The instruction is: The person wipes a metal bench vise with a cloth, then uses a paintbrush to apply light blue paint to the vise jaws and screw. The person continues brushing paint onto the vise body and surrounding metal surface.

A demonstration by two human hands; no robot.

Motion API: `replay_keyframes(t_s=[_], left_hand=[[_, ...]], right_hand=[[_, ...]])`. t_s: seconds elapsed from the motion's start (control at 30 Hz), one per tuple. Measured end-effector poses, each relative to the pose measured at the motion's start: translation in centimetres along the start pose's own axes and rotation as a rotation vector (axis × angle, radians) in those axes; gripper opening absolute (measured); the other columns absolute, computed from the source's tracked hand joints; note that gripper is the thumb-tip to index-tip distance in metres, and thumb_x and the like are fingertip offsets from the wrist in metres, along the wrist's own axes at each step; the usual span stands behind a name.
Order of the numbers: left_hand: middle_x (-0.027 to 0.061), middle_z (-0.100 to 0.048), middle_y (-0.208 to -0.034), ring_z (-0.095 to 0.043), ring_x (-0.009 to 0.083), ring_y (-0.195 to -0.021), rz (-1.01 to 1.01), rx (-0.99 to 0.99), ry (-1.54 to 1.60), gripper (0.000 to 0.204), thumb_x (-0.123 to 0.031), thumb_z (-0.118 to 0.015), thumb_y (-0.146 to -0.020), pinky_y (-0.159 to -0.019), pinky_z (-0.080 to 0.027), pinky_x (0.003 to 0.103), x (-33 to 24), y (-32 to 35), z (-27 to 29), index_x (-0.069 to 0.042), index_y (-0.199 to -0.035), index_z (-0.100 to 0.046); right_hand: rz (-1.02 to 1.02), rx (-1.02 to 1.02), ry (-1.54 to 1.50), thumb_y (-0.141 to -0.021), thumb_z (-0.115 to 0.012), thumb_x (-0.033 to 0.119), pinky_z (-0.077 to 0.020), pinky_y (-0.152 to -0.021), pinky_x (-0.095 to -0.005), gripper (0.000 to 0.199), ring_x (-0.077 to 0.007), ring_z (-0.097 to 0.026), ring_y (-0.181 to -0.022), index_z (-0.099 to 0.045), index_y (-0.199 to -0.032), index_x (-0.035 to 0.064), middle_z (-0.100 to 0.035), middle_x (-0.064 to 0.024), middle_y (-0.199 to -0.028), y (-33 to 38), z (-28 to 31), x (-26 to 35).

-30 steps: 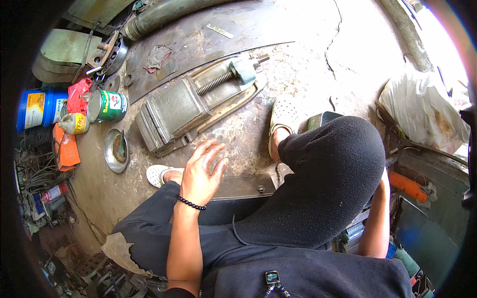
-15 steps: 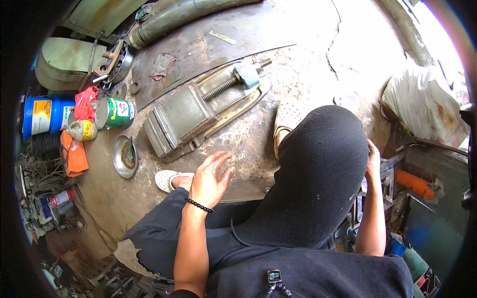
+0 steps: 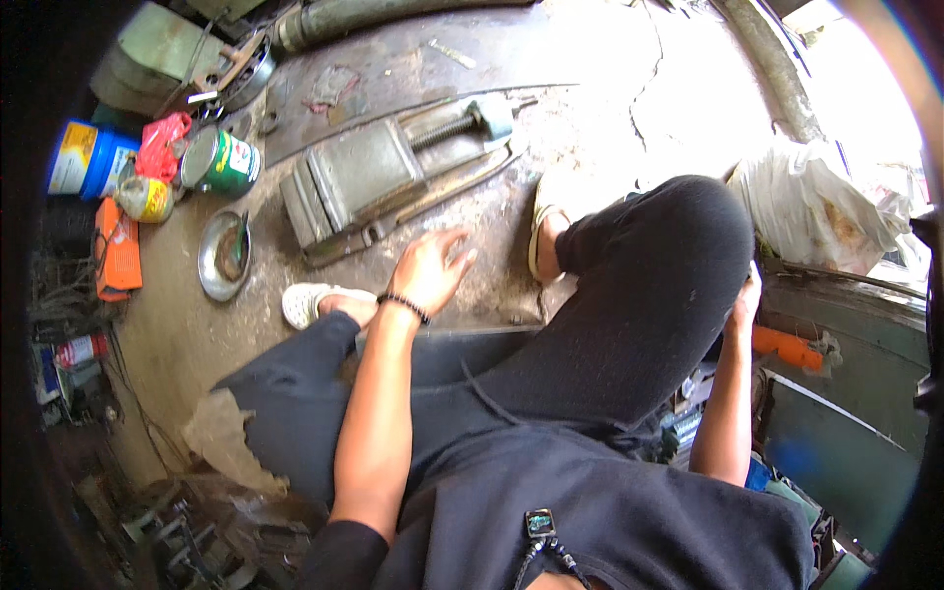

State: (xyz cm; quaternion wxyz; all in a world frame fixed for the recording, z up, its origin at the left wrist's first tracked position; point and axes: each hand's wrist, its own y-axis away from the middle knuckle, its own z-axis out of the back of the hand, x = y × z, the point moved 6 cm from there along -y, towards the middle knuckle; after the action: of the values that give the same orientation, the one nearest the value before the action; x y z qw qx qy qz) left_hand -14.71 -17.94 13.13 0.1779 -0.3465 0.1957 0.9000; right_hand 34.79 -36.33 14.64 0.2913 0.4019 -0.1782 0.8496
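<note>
My left hand (image 3: 431, 273) hovers above my left leg with nothing in it, its fingers apart. A dark bead bracelet (image 3: 405, 307) circles that wrist. Just beyond the hand, a heavy grey machine vise (image 3: 366, 177) lies on the floor with its threaded screw toward the upper right; hand and vise look apart. My right hand (image 3: 747, 298) is at the outer side of my raised right knee (image 3: 678, 246). The knee hides most of its fingers, and whatever they may hold. Left of the vise, a metal bowl (image 3: 208, 254) contains a green-handled brush-like tool (image 3: 239, 239).
Paint can (image 3: 200, 160), blue bucket (image 3: 110, 162), red plastic bag (image 3: 160, 147) and orange box (image 3: 120, 254) crowd the left. A metal sheet (image 3: 393, 79) and thick pipe (image 3: 364, 18) lie beyond the vise. A white sack (image 3: 811, 202) stands at right.
My view has shifted, and the floor things sit higher in it. My left hand has moved forward, nearer the vise, with its forearm stretched out more. My right hand stays by the knee.
</note>
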Motion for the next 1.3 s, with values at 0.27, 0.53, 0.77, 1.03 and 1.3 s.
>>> replay_keyframes(t_s=[0.27, 0.53, 0.77, 1.03, 1.3], left_hand=[[0.0171, -0.069, -0.123, -0.069, 0.0294, -0.110, 0.257, 0.101, 0.037, 0.041, -0.031, -0.066, -0.093, -0.095, -0.053, 0.039, 5.5, 1.4, -3.5, -0.006, -0.126, -0.066], [0.0185, -0.068, -0.123, -0.068, 0.0291, -0.110, 0.332, 0.040, -0.044, 0.042, -0.030, -0.066, -0.090, -0.096, -0.053, 0.039, 6.6, 0.7, -3.0, -0.009, -0.126, -0.066], [0.0159, -0.072, -0.108, -0.070, 0.0304, -0.099, 0.373, -0.096, -0.019, 0.032, -0.027, -0.067, -0.088, -0.090, -0.054, 0.040, 9.3, -4.6, -2.0, -0.008, -0.114, -0.071], [0.0125, -0.066, -0.113, -0.064, 0.0326, -0.108, 0.125, -0.199, -0.408, 0.033, -0.030, -0.064, -0.091, -0.093, -0.052, 0.044, 9.0, -17.5, 2.0, -0.013, -0.119, -0.067], [0.0114, -0.062, -0.121, -0.058, 0.0284, -0.119, -0.112, -0.112, -0.631, 0.051, -0.049, -0.070, -0.086, -0.103, -0.047, 0.044, 10.5, -29.5, -0.1, -0.013, -0.122, -0.067]], right_hand=[[-0.061, -0.026, -0.142, -0.092, -0.069, 0.014, -0.0465, -0.073, -0.0252, 0.024, -0.0107, -0.057, -0.078, -0.065, -0.112, 0.0025, -0.064, -0.0019, -0.089, 3.1, 1.8, -3.2], [-0.153, -0.096, -0.173, -0.093, -0.069, 0.014, -0.0456, -0.070, -0.0237, 0.023, -0.0096, -0.056, -0.076, -0.065, -0.113, 0.0029, -0.063, -0.0008, -0.087, 4.1, -0.3, -6.2], [-0.213, -0.141, -0.187, -0.095, -0.069, 0.014, -0.0447, -0.068, -0.0224, 0.022, -0.0086, -0.055, -0.074, -0.065, -0.113, 0.0033, -0.062, 0.0002, -0.085, 3.0, -2.8, -7.6], [-0.220, -0.199, -0.163, -0.096, -0.069, 0.015, -0.0438, -0.066, -0.0209, 0.021, -0.0074, -0.054, -0.071, -0.065, -0.114, 0.0038, -0.060, 0.0013, -0.083, 0.1, -5.9, -9.2], [-0.318, -0.234, 0.036, -0.098, -0.067, 0.017, -0.0464, -0.073, -0.0211, 0.021, -0.0076, -0.058, -0.082, -0.066, -0.114, 0.0029, -0.066, -0.0024, -0.094, -0.5, -8.7, -6.5]])
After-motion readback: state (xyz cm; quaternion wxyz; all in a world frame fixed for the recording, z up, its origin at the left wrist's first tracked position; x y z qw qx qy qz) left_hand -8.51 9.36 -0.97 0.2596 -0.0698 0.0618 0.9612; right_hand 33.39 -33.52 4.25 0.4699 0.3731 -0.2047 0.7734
